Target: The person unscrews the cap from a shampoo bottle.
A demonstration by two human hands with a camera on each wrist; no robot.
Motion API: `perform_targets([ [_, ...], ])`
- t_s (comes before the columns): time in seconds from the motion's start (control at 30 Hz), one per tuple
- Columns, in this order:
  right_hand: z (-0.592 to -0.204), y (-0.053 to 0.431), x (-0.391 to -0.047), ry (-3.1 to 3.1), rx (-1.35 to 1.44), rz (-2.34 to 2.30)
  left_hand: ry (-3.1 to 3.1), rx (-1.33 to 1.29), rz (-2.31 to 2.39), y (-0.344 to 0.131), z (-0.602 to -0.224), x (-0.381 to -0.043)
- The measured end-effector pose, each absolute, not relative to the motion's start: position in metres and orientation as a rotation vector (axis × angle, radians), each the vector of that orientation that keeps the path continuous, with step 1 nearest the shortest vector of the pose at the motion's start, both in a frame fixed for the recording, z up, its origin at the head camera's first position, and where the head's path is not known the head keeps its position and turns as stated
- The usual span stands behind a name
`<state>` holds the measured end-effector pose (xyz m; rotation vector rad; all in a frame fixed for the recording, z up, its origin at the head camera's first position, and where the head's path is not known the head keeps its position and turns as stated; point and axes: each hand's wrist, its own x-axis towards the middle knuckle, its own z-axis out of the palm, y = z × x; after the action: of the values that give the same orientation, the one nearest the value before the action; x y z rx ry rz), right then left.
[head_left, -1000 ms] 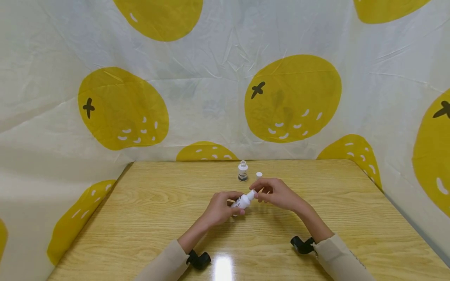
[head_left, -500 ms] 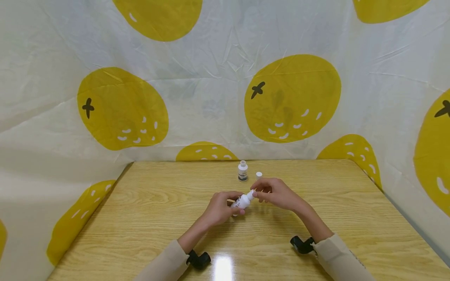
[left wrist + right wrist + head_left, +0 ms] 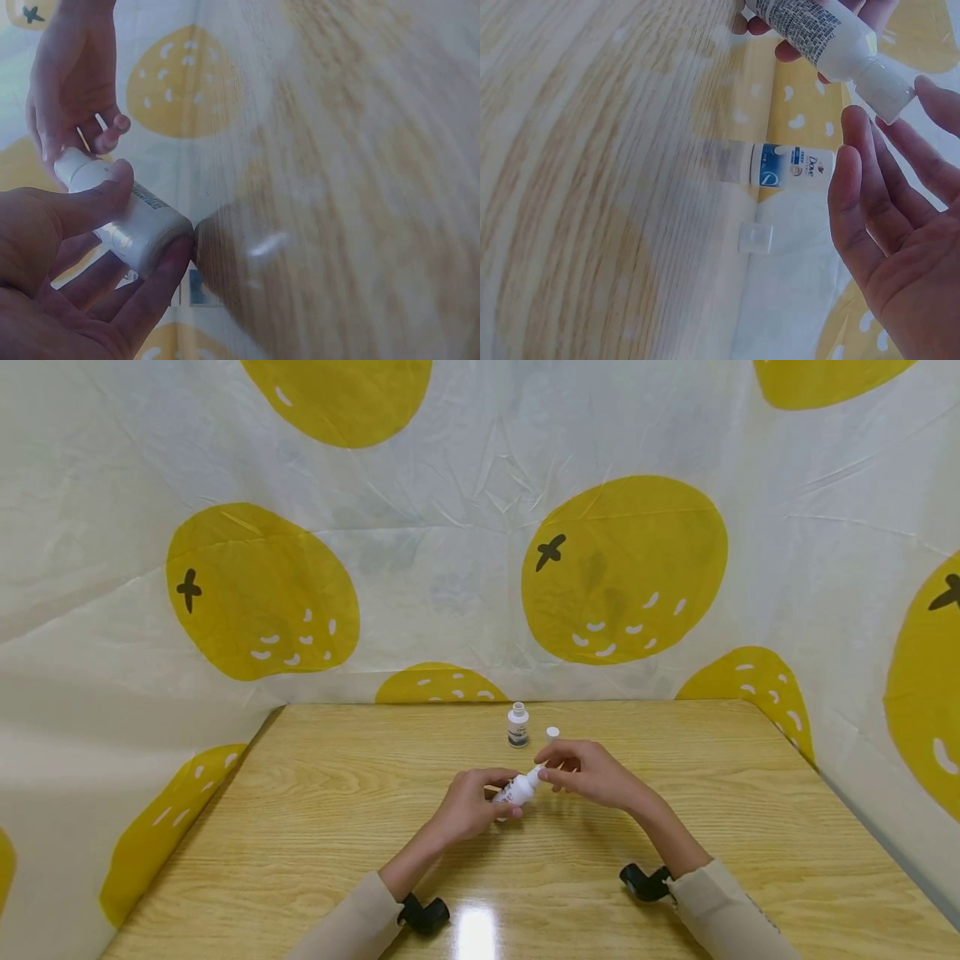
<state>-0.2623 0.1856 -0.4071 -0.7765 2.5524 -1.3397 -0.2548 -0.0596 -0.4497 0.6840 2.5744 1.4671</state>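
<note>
My left hand grips a small white bottle with dark print, thumb on one side and fingers on the other. The bottle tilts, its capped end pointing up and right. At that end my right hand pinches the white cap between thumb and fingertips, the other fingers loosely bent. In the right wrist view, dense small print covers the side of the held bottle. From the left wrist view, my left fingers wrap under the base of the bottle.
A second white bottle, with a blue label and a bare open neck, stands upright at the back of the wooden table. To its right is a loose white cap. Behind the table hangs a fruit-patterned cloth.
My right thumb and fingers have shifted slightly on the cap. The left hand and the bottle stay in place.
</note>
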Motion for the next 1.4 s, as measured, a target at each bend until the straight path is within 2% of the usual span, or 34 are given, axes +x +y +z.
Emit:
perform_targets([
  [1.4,-0.4085,0.1869,-0.2634,2.507,-0.819,-1.339,2.580,0.698,1.453,-0.0592,-0.4494,-0.2550],
])
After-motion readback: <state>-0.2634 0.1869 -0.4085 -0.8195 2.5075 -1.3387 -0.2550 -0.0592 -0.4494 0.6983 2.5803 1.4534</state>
